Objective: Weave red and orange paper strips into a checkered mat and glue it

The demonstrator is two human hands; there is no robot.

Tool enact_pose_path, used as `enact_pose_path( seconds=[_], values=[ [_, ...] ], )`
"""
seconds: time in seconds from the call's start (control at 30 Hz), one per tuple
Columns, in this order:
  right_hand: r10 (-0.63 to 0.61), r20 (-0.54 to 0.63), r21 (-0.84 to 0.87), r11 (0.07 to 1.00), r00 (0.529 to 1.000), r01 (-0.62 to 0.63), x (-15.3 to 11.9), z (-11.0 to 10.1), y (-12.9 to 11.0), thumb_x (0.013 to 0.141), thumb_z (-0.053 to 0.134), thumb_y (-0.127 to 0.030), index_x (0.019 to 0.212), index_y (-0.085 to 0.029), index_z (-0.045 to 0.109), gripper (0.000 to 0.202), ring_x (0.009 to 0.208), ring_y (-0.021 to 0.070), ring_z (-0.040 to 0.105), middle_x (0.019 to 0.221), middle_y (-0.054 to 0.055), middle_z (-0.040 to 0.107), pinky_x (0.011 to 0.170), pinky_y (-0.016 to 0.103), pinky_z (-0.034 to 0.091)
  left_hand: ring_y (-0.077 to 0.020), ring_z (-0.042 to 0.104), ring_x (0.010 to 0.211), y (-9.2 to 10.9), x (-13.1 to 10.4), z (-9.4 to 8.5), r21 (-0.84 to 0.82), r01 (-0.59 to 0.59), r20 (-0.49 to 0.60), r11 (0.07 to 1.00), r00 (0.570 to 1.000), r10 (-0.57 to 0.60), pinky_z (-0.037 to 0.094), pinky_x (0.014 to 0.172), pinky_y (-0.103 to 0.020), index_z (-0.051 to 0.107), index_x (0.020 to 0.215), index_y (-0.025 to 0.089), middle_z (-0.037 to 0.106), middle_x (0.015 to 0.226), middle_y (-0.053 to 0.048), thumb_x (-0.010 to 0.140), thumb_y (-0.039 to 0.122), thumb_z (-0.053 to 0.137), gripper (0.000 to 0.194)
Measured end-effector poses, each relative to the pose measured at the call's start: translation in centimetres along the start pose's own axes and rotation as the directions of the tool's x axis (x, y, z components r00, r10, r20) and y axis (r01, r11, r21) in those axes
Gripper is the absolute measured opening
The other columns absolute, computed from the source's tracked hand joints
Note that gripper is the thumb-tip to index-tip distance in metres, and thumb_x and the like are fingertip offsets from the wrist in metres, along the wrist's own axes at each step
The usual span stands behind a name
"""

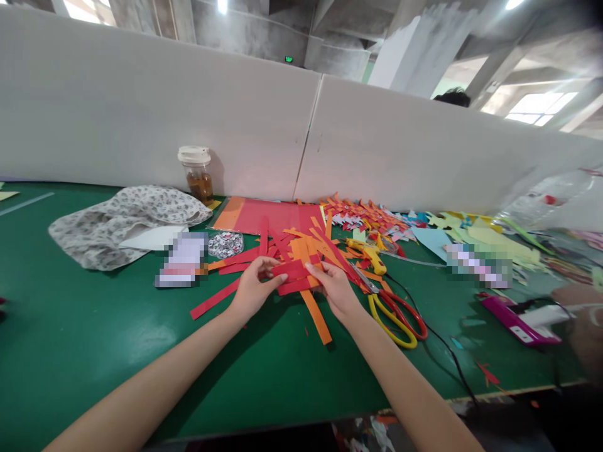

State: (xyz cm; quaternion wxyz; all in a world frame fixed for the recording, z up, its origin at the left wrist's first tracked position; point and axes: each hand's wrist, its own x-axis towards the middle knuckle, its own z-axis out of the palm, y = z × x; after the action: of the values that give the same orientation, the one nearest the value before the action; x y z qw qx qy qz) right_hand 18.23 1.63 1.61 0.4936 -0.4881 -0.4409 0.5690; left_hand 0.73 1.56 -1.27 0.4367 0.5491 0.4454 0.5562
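Between my two hands are red and orange paper strips (293, 271), crossing one another above the table. My left hand (258, 285) pinches the red strips at their left end, thumb on top. At the right end my right hand (332, 285) grips the same strips, its thumb near an orange piece. Behind and beneath them lies a loose pile of red and orange strips (277, 242). One orange strip (318, 317) slants toward me below my hands, and a red strip (214, 300) sticks out to the left.
Scissors (393, 314) with yellow and red handles lie right of my right hand, by a yellow glue gun (370, 254) with a black cord. A lidded cup (196, 176) stands by the white partition (155, 94). Patterned cloth (127, 220) lies left; a purple device (518, 320) lies right.
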Motion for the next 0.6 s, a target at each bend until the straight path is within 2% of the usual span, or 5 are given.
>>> enact_pose_path(
  seconds=[0.13, 0.27, 0.43, 0.6],
  values=[
    [0.026, 0.045, -0.014, 1.0, 0.999, -0.025, 0.08, -0.1, 0.2, 0.063, 0.076, -0.039, 0.082, -0.017, 0.07, 0.029, 0.079, 0.0226, 0.069, 0.082, 0.004, 0.073, 0.079, 0.037, 0.053, -0.0131, 0.056, 0.071, -0.37, 0.14, -0.22, -0.043, 0.011, -0.028, 0.999, 1.0, -0.012, 0.048, 0.07, -0.029, 0.058, 0.089, 0.018, 0.059, 0.078, 0.0, 0.067, 0.032, 0.071, 0.029],
    [0.001, 0.108, 0.017, 1.0, 0.994, -0.003, 0.14, -0.18, 0.46, 0.064, 0.075, -0.034, 0.087, -0.016, 0.07, 0.03, 0.086, 0.0235, 0.068, 0.089, 0.007, 0.073, 0.088, 0.04, 0.049, -0.0157, 0.059, 0.082, -0.14, 0.19, -0.42, -0.019, -0.004, -0.052, 1.0, 0.999, 0.003, 0.048, 0.077, -0.031, 0.058, 0.097, 0.018, 0.062, 0.09, -0.005, 0.07, 0.03, 0.069, 0.032],
    [-0.032, 0.03, 0.007, 0.999, 0.999, 0.031, 0.11, -0.2, 0.36, 0.064, 0.076, -0.036, 0.091, -0.016, 0.069, 0.035, 0.091, 0.0254, 0.067, 0.094, 0.007, 0.073, 0.088, 0.041, 0.05, -0.0201, 0.056, 0.104, 0.27, -0.1, -0.3, 0.062, -0.047, -0.01, 0.997, 0.999, 0.048, 0.049, 0.082, -0.033, 0.059, 0.109, 0.023, 0.06, 0.113, -0.008, 0.075, 0.029, 0.065, 0.035],
    [-0.035, 0.009, -0.016, 0.999, 0.999, 0.035, 0.18, -0.17, 0.34, 0.062, 0.076, -0.04, 0.089, -0.016, 0.069, 0.037, 0.089, 0.0255, 0.067, 0.092, 0.007, 0.073, 0.084, 0.04, 0.051, -0.0201, 0.055, 0.106, 0.07, -0.19, -0.18, 0.104, -0.047, -0.007, 0.993, 0.999, 0.048, 0.049, 0.081, -0.032, 0.057, 0.117, 0.025, 0.058, 0.117, -0.008, 0.078, 0.03, 0.062, 0.041]
  ],
)
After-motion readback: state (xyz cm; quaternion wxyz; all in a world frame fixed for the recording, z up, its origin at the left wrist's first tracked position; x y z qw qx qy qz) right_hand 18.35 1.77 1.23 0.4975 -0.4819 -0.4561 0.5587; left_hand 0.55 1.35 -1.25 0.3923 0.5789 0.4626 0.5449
